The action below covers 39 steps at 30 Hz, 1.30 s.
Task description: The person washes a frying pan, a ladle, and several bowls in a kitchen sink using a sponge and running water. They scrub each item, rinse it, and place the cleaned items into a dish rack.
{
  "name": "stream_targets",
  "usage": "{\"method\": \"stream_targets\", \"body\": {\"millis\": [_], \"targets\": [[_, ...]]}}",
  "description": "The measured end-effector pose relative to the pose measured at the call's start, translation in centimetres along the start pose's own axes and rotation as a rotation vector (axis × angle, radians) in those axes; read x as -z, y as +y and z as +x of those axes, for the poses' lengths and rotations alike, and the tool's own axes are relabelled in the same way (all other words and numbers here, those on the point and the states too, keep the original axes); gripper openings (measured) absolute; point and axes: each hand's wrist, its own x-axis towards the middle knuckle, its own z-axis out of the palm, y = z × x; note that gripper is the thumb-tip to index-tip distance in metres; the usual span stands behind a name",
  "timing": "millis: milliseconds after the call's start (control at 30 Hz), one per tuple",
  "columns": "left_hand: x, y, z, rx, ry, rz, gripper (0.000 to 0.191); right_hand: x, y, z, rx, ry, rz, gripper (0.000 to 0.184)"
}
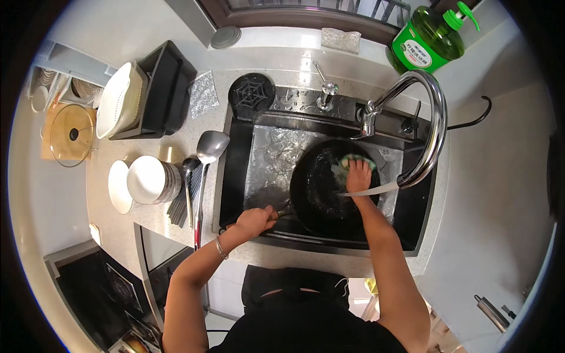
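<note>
A black wok (315, 185) lies in the right half of the dark sink (232, 176), wet inside. My left hand (256, 220) grips its wooden handle (274, 215) near the sink's front edge. Inside the wok, at its far right wall, my right hand (359, 175) presses on a green and pale scrubbing cloth or sponge (344, 164), partly hidden under the fingers. Water streams into the wok from the curved chrome faucet (435, 128), passing over my right wrist. A shiny wet sheet or liner (273, 152) covers the sink floor left of the wok.
Left of the sink lie a metal spatula (212, 148), a ladle (190, 164), dark chopsticks (178, 207) and stacked white bowls (148, 178). Behind them stands a black bin (165, 92) with a white colander (119, 101). A large green soap bottle (423, 42) occupies the back right.
</note>
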Motion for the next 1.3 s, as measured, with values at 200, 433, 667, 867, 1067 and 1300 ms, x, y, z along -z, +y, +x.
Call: {"method": "stream_targets", "body": {"millis": [200, 433, 667, 867, 1067, 1300], "targets": [[-0.6, 0.0, 0.0, 0.021, 0.035, 0.031, 0.036, 1.6, -2.6, -10.0, -0.288, -0.765, 0.183, 0.058], [-0.1, -0.5, -0.3, -0.012, 0.014, -0.003, 0.036, 2.2, -4.1, -12.2, 0.013, -1.068, 0.892, 0.045], [-0.1, -1.5, -0.5, 0.007, -0.013, -0.004, 0.036, 1.1, 3.9, -4.5, 0.373, -0.41, -0.235, 0.026], [-0.5, -1.6, -0.6, 0.019, 0.048, 0.044, 0.037, -1.8, 2.9, -0.8, 0.567, -0.161, -0.114, 0.042], [-0.5, -1.3, -0.8, 0.034, 0.073, 0.112, 0.039, 1.9, -1.1, -7.3, 0.036, -0.803, -0.064, 0.038], [-0.7, -1.1, -0.5, 0.075, 0.071, 0.13, 0.038, 0.5, -10.8, -7.3, 0.241, -0.645, 0.523, 0.041]]}}
